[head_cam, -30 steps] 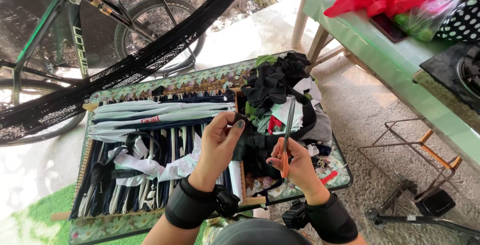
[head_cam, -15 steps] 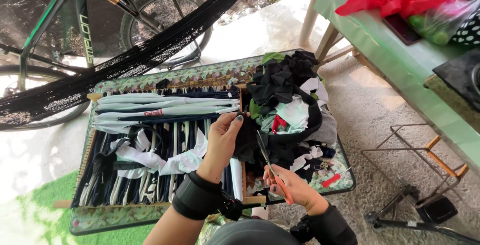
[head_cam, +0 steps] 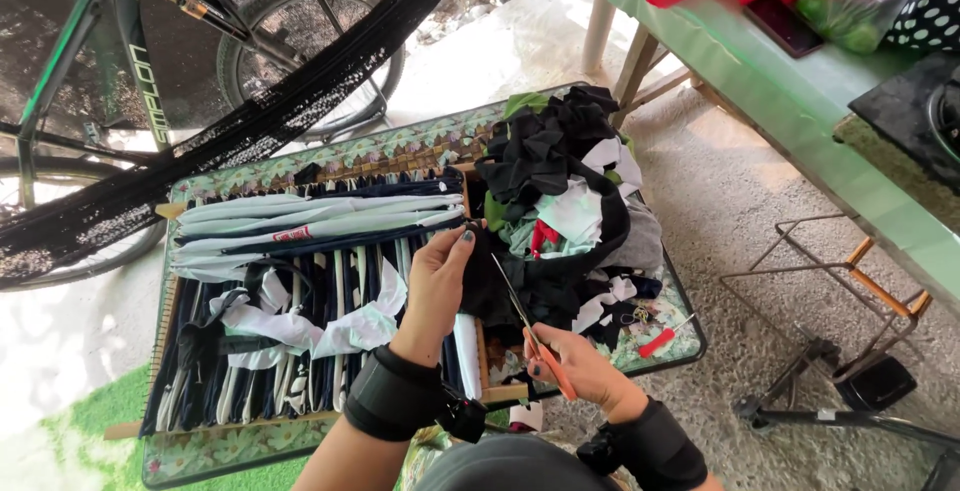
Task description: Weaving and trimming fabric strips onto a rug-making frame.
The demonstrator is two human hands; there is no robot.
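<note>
The left hand (head_cam: 437, 276) pinched a piece of black cloth (head_cam: 487, 286) between thumb and fingers and held it up, near the middle of the counter (head_cam: 380, 156). The right hand (head_cam: 580, 366) was closed around the orange handles of the scissors (head_cam: 530, 326). Their blades pointed up and to the left and touched the lower edge of the black cloth; I could not tell whether the blades were apart or together.

Under the left hand lay a wooden frame (head_cam: 480, 351) with many white and dark strips (head_cam: 300, 301) stretched across it, filling the left part of the counter. A pile of scraps (head_cam: 570, 201), mostly black with some white and green, lay on the right part, just beside the frame. A small red tool (head_cam: 660, 339) lay near the right edge. A bicycle (head_cam: 140, 91) stood beyond the far edge.
</note>
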